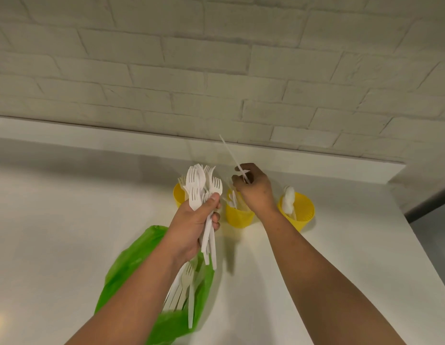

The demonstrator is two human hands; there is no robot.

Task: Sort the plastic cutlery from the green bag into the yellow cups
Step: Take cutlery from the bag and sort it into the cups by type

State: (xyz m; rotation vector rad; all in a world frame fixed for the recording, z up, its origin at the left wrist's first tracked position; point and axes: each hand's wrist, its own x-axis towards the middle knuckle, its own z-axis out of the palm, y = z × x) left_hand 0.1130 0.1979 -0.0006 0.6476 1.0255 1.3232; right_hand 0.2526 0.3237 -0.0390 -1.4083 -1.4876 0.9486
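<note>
Partway through the sort, white cutlery is sitting in all three cups while more is waiting in the bag.
Near the frame's centre, the left yellow ribbed plastic cup (179, 198), the middle cup (238, 217) and the right cup (302, 212) are each holding white pieces. Loose forks (186, 290) are lying in the crumpled green plastic bag (131, 270) at lower centre on the white counter (67, 220), so plenty is remaining. The left hand (196, 222), raised in front of the left cup, is wrapping its grip round a bundle of white plastic forks (204, 185), tines up. The right hand (255, 192), above the middle cup, is pinching one thin white plastic piece (230, 152), seen edge-on and slanting toward the upper left; its kind is unclear.
</note>
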